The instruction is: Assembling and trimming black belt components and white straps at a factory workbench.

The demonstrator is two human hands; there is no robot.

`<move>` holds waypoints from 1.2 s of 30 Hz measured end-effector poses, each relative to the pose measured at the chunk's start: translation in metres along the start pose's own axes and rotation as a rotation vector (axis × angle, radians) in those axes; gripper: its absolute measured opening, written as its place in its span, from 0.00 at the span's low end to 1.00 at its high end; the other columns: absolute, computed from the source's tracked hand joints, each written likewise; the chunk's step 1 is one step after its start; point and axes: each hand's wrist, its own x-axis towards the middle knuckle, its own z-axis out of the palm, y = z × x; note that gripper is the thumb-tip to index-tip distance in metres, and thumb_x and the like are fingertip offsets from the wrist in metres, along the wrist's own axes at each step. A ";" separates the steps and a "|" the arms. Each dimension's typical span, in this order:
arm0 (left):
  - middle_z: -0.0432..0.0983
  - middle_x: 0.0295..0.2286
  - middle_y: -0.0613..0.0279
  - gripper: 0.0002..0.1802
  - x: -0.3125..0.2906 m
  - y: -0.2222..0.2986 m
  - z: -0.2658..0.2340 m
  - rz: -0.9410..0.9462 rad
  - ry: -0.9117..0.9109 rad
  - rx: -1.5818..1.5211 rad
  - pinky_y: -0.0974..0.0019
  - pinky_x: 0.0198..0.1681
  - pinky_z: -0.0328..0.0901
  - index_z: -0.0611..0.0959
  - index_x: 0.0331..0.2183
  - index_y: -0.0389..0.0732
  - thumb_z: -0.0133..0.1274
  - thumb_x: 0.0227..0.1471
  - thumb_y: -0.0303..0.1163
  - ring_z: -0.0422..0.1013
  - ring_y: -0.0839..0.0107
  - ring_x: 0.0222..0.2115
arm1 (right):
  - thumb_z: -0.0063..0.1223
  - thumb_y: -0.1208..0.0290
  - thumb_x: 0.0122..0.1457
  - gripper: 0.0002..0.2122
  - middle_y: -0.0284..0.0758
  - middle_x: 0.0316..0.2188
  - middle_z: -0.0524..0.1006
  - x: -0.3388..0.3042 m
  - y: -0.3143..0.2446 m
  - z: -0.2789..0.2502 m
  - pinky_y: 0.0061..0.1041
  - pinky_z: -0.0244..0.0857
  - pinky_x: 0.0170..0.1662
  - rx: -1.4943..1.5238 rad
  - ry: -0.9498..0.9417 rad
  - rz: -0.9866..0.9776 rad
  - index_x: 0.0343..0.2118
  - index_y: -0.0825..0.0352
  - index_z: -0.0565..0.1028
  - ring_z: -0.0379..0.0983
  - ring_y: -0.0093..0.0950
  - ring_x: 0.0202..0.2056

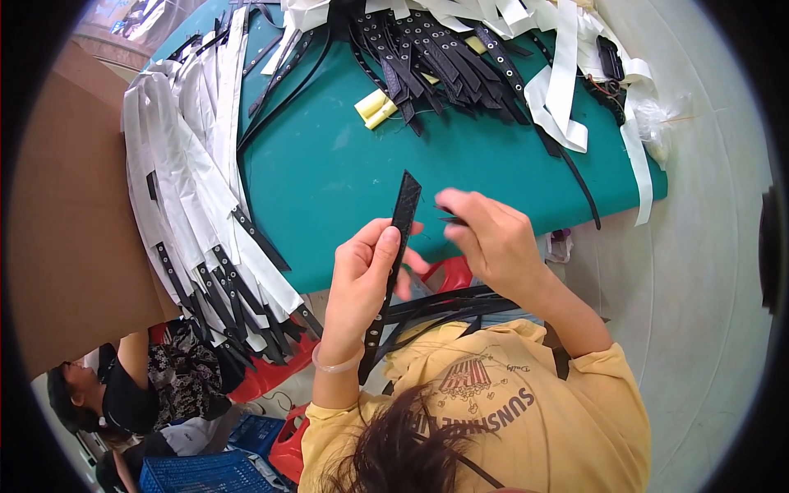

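Note:
A black belt [404, 201] with metal eyelets lower down its length stands nearly upright in my left hand [362, 267]. The thumb presses on its face, and its slanted end points away from me. Just to the right, my right hand [497, 242] is closed on a small dark tool with pointed tips, which looks like thread snips [448, 218]. The fingers hide most of it, and the hand is slightly blurred. Its tips sit a little apart from the belt's edge. More black straps [444, 309] lie across my lap.
Black eyeleted belts [444, 74] are heaped on the green table [329, 189], beside yellow rolls [376, 108]. White-wrapped belts [185, 156] hang over its left side, near a cardboard box [74, 214]. White strips [563, 90] lie far right. Another person [123, 394] and blue crates [197, 475] are lower left.

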 end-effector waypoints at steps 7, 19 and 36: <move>0.77 0.26 0.59 0.14 -0.003 -0.007 0.012 0.006 0.026 0.006 0.80 0.21 0.59 0.74 0.41 0.31 0.37 0.59 0.29 0.67 0.82 0.17 | 0.57 0.70 0.50 0.11 0.36 0.24 0.72 -0.003 0.003 0.018 0.28 0.63 0.25 0.000 0.118 -0.026 0.35 0.66 0.70 0.69 0.34 0.24; 0.77 0.26 0.60 0.15 -0.010 -0.001 0.017 -0.021 0.014 -0.020 0.80 0.21 0.59 0.73 0.43 0.31 0.38 0.59 0.29 0.68 0.82 0.18 | 0.63 0.74 0.44 0.11 0.38 0.25 0.76 -0.009 0.000 0.018 0.26 0.65 0.25 0.005 0.181 -0.026 0.30 0.68 0.73 0.72 0.32 0.24; 0.72 0.16 0.64 0.16 -0.012 -0.002 0.013 -0.060 0.101 -0.044 0.81 0.15 0.54 0.75 0.45 0.33 0.41 0.58 0.31 0.60 0.85 0.12 | 0.62 0.77 0.45 0.10 0.38 0.25 0.75 -0.002 0.008 -0.006 0.21 0.65 0.27 0.171 0.315 0.029 0.32 0.69 0.75 0.72 0.28 0.24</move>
